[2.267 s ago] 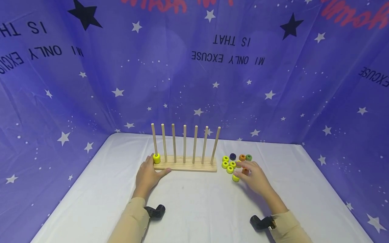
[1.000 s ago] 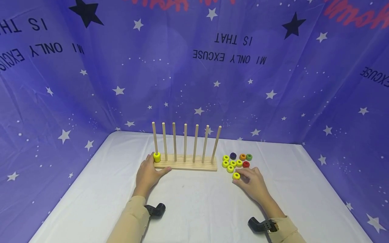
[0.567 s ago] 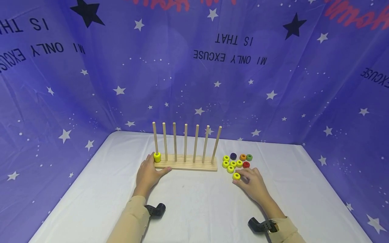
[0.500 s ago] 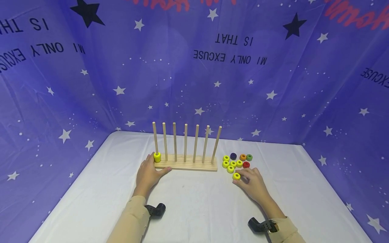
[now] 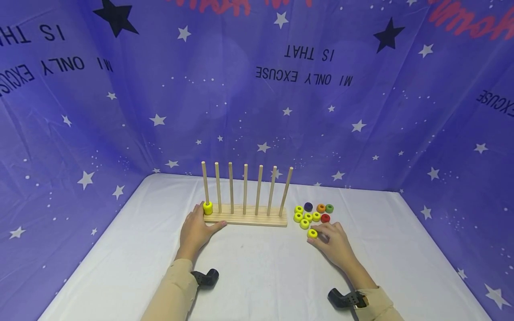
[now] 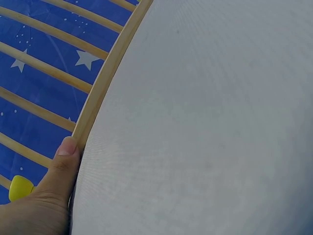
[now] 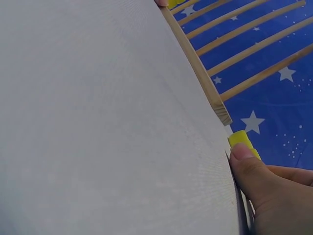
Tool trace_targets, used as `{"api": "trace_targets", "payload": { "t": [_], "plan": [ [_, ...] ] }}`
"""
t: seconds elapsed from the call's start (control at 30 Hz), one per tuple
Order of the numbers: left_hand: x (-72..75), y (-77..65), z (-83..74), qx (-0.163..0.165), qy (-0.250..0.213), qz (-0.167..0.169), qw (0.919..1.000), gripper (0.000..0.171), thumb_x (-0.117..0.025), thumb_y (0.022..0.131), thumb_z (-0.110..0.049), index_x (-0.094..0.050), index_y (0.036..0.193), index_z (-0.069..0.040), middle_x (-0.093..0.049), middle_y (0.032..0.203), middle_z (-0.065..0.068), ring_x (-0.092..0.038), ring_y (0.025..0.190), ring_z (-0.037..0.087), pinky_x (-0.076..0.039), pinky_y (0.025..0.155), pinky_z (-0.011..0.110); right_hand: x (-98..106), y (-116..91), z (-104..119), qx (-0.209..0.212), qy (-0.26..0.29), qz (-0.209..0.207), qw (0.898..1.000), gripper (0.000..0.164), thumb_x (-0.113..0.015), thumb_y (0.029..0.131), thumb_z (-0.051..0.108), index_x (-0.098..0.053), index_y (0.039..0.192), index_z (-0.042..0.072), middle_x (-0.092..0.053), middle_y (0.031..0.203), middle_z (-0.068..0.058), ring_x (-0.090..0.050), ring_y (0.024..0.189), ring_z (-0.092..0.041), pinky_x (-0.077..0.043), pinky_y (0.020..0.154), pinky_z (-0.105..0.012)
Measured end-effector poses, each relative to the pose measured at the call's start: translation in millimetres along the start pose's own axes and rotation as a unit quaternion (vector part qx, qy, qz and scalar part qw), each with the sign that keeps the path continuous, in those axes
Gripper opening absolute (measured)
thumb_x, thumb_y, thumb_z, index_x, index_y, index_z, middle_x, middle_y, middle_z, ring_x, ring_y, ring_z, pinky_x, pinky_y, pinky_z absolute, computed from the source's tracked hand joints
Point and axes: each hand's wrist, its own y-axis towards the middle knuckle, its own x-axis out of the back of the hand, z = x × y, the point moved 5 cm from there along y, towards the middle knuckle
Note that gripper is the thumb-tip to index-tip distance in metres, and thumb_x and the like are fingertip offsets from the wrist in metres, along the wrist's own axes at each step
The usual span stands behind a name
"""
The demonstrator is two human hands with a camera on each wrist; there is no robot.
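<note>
A wooden peg rack (image 5: 257, 219) with several upright pegs stands on the white table. My left hand (image 5: 195, 232) grips its left end, the thumb (image 6: 67, 147) along the front edge. Yellow beads (image 5: 207, 208) sit low on the leftmost peg, beside my left fingers. To the right of the rack, my right hand (image 5: 335, 243) pinches a yellow bead (image 5: 312, 233) between thumb and finger, hole facing up, low at the table. Yellow also shows past the right thumb (image 7: 242, 152) in the right wrist view.
Just beyond my right hand lie several loose yellow beads (image 5: 304, 224), with a dark blue bead (image 5: 308, 207), an orange bead (image 5: 321, 208), a green bead (image 5: 329, 208) and a red bead (image 5: 325, 218). A purple star-patterned cloth (image 5: 241, 89) hangs behind the table.
Since the earliest frame my right hand has drawn back slightly towards me, uncovering the red bead, and pinches the nearest yellow bead. Over the last second both hands have kept still.
</note>
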Motion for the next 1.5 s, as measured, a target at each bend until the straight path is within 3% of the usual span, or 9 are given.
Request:
{"api": "trace_targets", "payload": {
  "t": [0.53,0.77,1.07,1.4,1.5],
  "plan": [
    [0.5,-0.3,1.0,0.003,-0.001,-0.002,1.0,0.114,-0.075,0.075,-0.065,-0.025,0.156,-0.002,-0.03,0.159,0.026,-0.03,0.145,0.049,-0.026,0.121,0.059,12.9,16.2,4.3,-0.015,0.039,-0.012,0.999,0.042,-0.085,0.078,0.034,-0.075,0.112,0.011,-0.07,0.095,0.003,-0.041,0.084,-0.011,-0.035,0.069,-0.025],
    [0.3,-1.1,1.6,0.003,-0.001,-0.005,1.0,0.114,-0.076,0.075,-0.065,-0.025,0.155,-0.001,-0.031,0.158,0.027,-0.031,0.144,0.049,-0.026,0.12,0.059,31.8,32.9,17.0,0.002,0.042,-0.012,0.999,0.041,-0.083,0.08,0.029,-0.074,0.115,0.01,-0.072,0.108,-0.002,-0.042,0.086,-0.014,-0.036,0.071,-0.027],
    [-0.7,-0.7,0.8,0.002,0.001,-0.003,1.0,0.114,-0.075,0.075,-0.066,-0.026,0.155,-0.001,-0.031,0.159,0.026,-0.03,0.145,0.048,-0.027,0.12,0.059,58.5,55.6,32.6,-0.006,0.044,-0.01,0.999,0.039,-0.081,0.083,0.031,-0.073,0.115,0.01,-0.072,0.109,-0.002,-0.045,0.091,-0.014,-0.039,0.072,-0.029],
    [-0.5,-0.3,0.8,0.003,0.001,-0.001,1.0,0.115,-0.075,0.074,-0.067,-0.027,0.155,-0.001,-0.03,0.159,0.025,-0.03,0.145,0.048,-0.027,0.12,0.059,89.9,92.1,60.1,-0.012,0.034,-0.028,0.999,0.039,-0.078,0.086,0.031,-0.072,0.118,0.01,-0.071,0.115,-0.008,-0.051,0.109,-0.027,-0.045,0.095,-0.052],
    [-0.8,-0.1,0.8,0.003,0.001,-0.001,1.0,0.114,-0.075,0.075,-0.066,-0.026,0.155,-0.001,-0.03,0.159,0.025,-0.03,0.145,0.048,-0.027,0.12,0.059,98.3,103.4,68.3,-0.016,0.033,-0.036,0.999,0.041,-0.076,0.088,0.034,-0.071,0.12,0.009,-0.07,0.117,-0.009,-0.051,0.111,-0.028,-0.047,0.093,-0.05]
  ]
}}
